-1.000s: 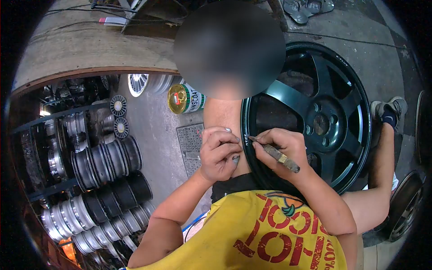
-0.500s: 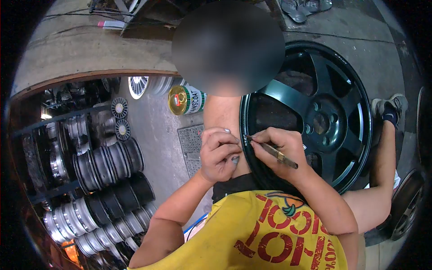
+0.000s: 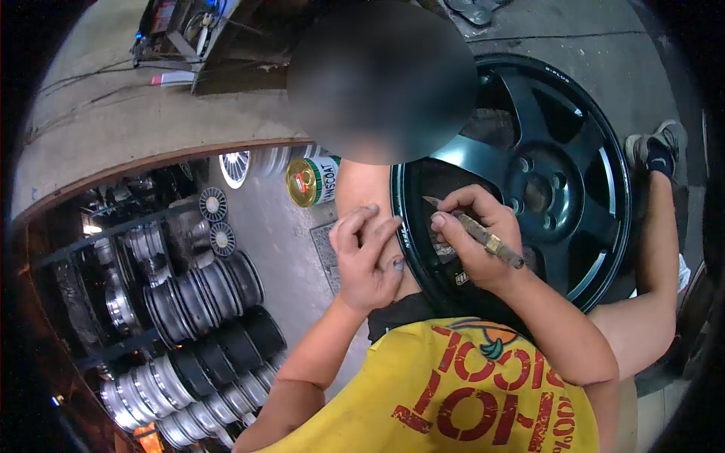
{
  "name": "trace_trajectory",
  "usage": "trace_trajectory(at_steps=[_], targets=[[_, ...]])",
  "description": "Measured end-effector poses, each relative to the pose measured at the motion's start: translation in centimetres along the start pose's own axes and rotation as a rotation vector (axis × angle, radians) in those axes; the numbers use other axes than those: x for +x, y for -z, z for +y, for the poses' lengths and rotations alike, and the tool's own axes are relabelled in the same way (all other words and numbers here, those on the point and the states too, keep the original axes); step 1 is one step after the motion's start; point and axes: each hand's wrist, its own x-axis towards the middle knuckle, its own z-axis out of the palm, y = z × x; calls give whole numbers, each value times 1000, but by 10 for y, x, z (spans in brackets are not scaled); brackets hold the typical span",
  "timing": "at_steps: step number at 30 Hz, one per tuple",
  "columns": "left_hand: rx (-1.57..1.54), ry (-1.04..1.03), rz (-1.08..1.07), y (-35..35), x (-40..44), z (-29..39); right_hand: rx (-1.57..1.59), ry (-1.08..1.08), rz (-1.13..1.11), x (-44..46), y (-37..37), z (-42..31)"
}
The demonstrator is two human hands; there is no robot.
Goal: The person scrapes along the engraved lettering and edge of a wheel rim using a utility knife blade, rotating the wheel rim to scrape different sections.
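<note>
A dark green wheel rim [image 3: 572, 226] with broad spokes rests by the person's legs, small white lettering [image 3: 405, 240] on its near-left lip. My right hand [image 3: 483, 235] grips a slim pointed tool [image 3: 492, 243] with a brass-coloured band; its tip is over the rim's inner side, away from the lip. My left hand [image 3: 368, 257] is beside the lettering, fingers bent but spread, fingertips near the lip. Nothing shows between them.
A gold-topped paint can [image 3: 302, 183] stands left of the leg. Stacked silver and black rims [image 3: 204, 294] fill the lower left. A wooden surface [image 3: 91, 124] lies at the upper left. A shoe [image 3: 658, 149] is at the right, with another rim [image 3: 698, 302] below.
My right hand and the tool have lifted off the lip and moved up and right. My left hand's fingers have spread. The whole view has shifted slightly.
</note>
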Motion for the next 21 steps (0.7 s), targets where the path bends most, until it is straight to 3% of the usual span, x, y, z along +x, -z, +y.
trace_trajectory(at_steps=[2, 6, 9, 12, 15, 17, 18, 21], targets=[[158, 3, -16, -3, 6, 5, -44, 134, -13, 0, 2, 0], [221, -62, -45, -5, -6, -1, 16, 193, -3, 4, 1, 12], [125, -167, -104, 1, -20, -12, -4, 216, -62, 5, 4, 13], [-89, -98, 71, -2, -24, -23, 59, 271, -88, 5, 2, 16], [-64, -58, 89, -4, -16, -19, -159, 411, -225, 7, 10, 9], [-61, -55, 77, -4, -14, -19, 147, 115, -397, 7, 17, 6], [-57, -44, 70, -3, -14, -19, 352, -49, -375, 6, 19, 1], [-66, -49, 63, -4, -13, -20, 192, -163, -414, 13, 24, -11]])
